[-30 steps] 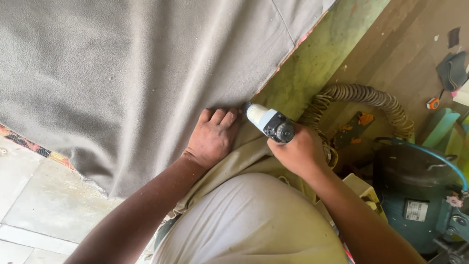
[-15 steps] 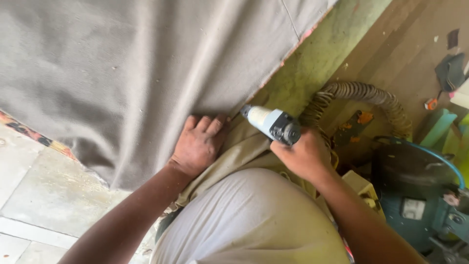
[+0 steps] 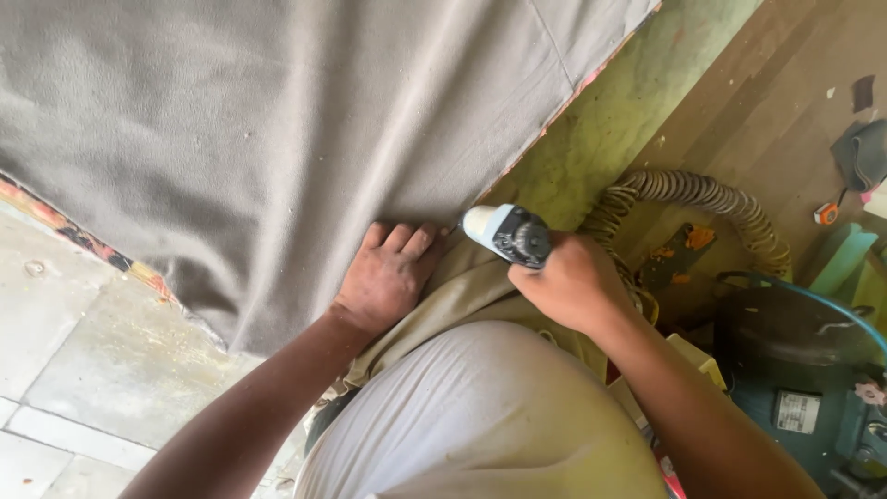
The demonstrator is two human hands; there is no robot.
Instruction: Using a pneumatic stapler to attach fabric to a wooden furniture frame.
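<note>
1. Head view, left side: I see the left hand flat, fingers spread, pressing the grey fabric down at its edge, gripping nothing. Its fingertips lie just beside the nose of the pneumatic stapler. My main worry is a fastener catching a finger if the tool skids sideways.

2. Head view, right side: the right hand is clenched around the stapler's grip, nose aimed at the fabric edge where it meets the green board. If the fabric slackens under the pressing palm, I'd expect a wrinkle to be pinned in.

3. Head view, surroundings: the coiled air hose loops close behind the right wrist, toward the blue-green compressor. A snag there could jerk the tool off line.
</note>
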